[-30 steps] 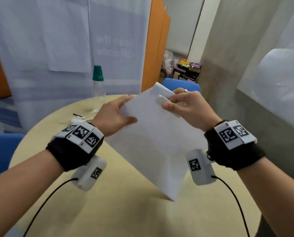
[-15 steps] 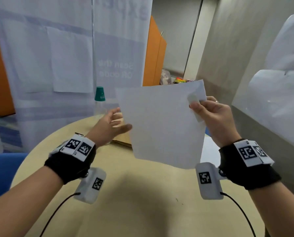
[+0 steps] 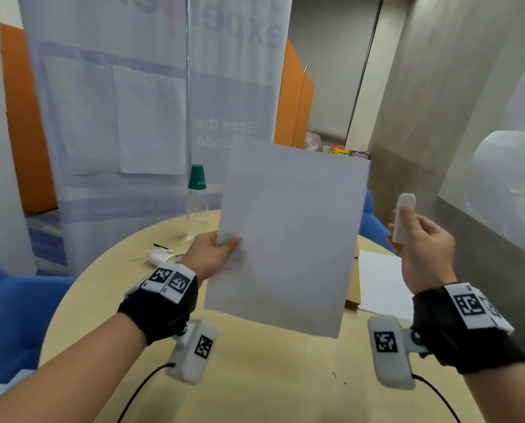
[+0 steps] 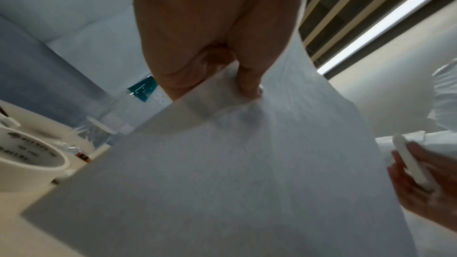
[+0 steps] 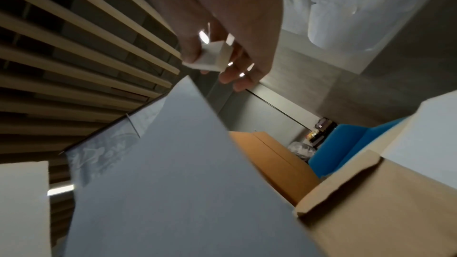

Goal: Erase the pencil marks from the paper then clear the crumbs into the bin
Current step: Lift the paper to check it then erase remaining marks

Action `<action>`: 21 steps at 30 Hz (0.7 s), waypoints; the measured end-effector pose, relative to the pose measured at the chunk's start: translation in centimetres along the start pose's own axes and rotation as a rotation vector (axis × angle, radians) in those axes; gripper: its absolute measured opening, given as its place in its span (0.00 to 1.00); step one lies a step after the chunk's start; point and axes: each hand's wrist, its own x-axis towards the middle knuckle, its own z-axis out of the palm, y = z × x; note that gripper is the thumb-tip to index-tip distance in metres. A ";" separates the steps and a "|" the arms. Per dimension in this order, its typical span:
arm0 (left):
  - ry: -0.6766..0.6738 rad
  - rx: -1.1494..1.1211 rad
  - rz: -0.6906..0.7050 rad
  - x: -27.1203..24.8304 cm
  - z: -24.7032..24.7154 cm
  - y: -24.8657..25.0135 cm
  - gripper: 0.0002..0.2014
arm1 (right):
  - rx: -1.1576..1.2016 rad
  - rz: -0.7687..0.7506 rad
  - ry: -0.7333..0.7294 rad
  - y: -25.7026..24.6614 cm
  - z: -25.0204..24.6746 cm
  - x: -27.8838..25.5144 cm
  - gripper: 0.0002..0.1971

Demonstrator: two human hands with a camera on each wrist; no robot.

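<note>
My right hand (image 3: 420, 239) has let go of the plain white sheet of paper (image 3: 288, 236), and now its fingers (image 3: 406, 215) only pinch the small white block eraser (image 3: 403, 216) upright beside it. My left hand (image 3: 214, 254) alone pinches the sheet's left edge, holding it upright above the round beige counter (image 3: 255, 377). I judge the crumbs still need tipping; no bin shows.

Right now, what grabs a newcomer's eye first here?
The white paper, held upright in mid-air over the round table, pinched at its edge by the left hand. Next, the white eraser gripped in the raised right hand, clear of the sheet.
</note>
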 end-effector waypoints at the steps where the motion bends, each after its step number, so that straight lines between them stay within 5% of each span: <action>1: 0.036 -0.006 0.000 0.1 -0.5 -0.1 0.07 | -0.024 0.051 -0.022 0.5 -0.2 -0.1 0.11; 7: 0.338 0.084 0.087 0.7 -4.8 -0.9 0.12 | -0.531 0.404 -0.391 4.7 -0.4 -0.9 0.10; 13: 0.532 0.002 0.092 0.8 -10.0 -2.5 0.18 | -1.101 0.405 -0.645 9.9 0.4 0.2 0.14; 21: 0.509 -0.178 -0.080 -0.2 -12.6 -4.4 0.12 | -1.246 0.293 -0.850 14.5 5.5 1.2 0.14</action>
